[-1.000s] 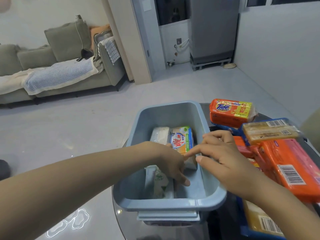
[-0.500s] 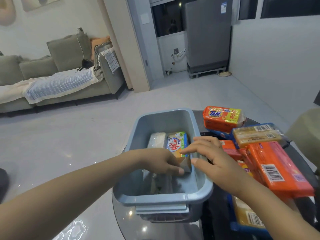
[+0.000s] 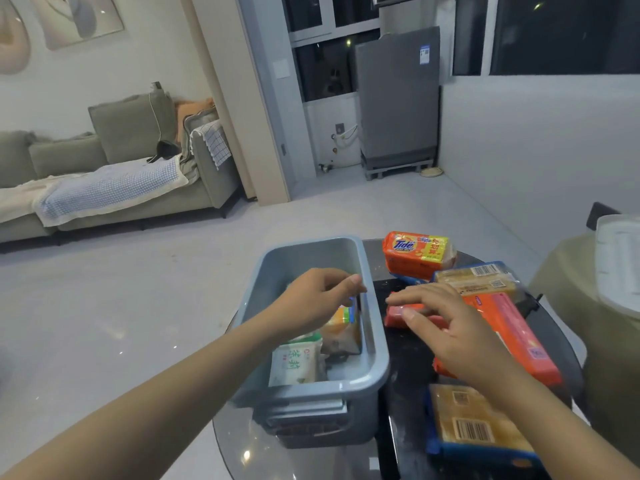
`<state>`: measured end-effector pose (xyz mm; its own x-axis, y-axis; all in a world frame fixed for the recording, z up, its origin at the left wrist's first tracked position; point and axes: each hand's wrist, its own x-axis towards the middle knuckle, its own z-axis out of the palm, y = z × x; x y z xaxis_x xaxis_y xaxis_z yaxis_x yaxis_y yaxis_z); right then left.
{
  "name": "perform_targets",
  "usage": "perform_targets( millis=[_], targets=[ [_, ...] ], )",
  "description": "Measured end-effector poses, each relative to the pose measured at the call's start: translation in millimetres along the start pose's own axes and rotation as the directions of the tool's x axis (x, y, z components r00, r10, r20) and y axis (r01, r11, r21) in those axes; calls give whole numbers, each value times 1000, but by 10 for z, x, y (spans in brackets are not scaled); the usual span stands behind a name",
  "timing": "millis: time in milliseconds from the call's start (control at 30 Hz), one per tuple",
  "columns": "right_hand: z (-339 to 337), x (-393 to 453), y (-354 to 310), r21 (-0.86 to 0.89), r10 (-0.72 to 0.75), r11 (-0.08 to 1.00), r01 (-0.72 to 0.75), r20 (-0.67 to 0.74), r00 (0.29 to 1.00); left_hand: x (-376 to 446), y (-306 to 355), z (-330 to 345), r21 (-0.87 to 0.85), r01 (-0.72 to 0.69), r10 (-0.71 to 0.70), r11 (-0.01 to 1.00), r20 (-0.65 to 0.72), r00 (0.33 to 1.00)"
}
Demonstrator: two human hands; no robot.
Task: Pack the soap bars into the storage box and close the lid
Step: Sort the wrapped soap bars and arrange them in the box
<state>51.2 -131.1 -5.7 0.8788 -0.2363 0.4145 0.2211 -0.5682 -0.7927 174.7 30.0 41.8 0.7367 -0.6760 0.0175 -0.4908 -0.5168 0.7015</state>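
Note:
The blue-grey storage box [image 3: 378,344] stands on a round dark glass table [image 3: 407,403]. Inside lie a white-and-green wrapped soap [image 3: 294,362] and a yellow-orange soap bar [image 3: 341,327], which stands on edge against the right wall. My left hand [image 3: 317,299] is over the box, its fingers curled round the top of that bar. My right hand [image 3: 450,330] is outside the box to the right, with straight, spread fingers resting on a small red soap bar [image 3: 398,315].
More soap packs lie right of the box: a Tide pack [image 3: 415,254], a tan bar with barcodes [image 3: 474,277], a long orange pack [image 3: 512,334] and a blue-edged yellow pack [image 3: 474,424]. A pale stool with a white object [image 3: 620,265] stands further right.
My right hand has left the box rim and gone right onto the red bar. My left hand has risen, and the yellow-orange bar now stands on edge instead of lying flat.

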Motion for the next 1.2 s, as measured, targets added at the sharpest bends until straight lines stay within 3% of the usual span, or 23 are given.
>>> perform_targets(
  millis=[167, 233, 333, 433, 567, 700, 800, 967, 1200],
  targets=[
    [-234, -36, 144, -115, 129, 983, -141, -106, 986, 78, 232, 252, 148, -77, 110, 986, -231, 967],
    [-325, -32, 223, -160, 185, 964, -211, -163, 969, 142, 366, 377, 168, -100, 139, 981, -243, 960],
    [-454, -28, 335, -213, 231, 935, -284, -244, 942, 230, 582, 608, 42, -99, 104, 994, -152, 983],
    [-579, -24, 435, -272, 308, 888, -372, -249, 918, 350, 776, 846, -130, 63, -65, 990, -12, 998],
    [-738, -62, 536, -387, 405, 798, -462, -224, 886, 509, 974, 1151, -289, 363, -315, 886, 198, 928],
    [-837, -117, 602, -411, 564, 738, -535, -60, 824, 554, 977, 1415, -280, 481, -414, 831, 267, 870],
    [-885, -127, 648, -383, 593, 750, -540, 28, 804, 553, 923, 1523, -242, 573, -501, 783, 302, 811],
    [-903, -184, 624, -343, 566, 791, -506, 101, 818, 484, 975, 1484, -341, 682, -529, 646, 444, 723],
    [-893, -231, 578, -253, 556, 815, -522, 84, 827, 405, 927, 1499, -342, 641, -499, 687, 420, 758]
  ],
)
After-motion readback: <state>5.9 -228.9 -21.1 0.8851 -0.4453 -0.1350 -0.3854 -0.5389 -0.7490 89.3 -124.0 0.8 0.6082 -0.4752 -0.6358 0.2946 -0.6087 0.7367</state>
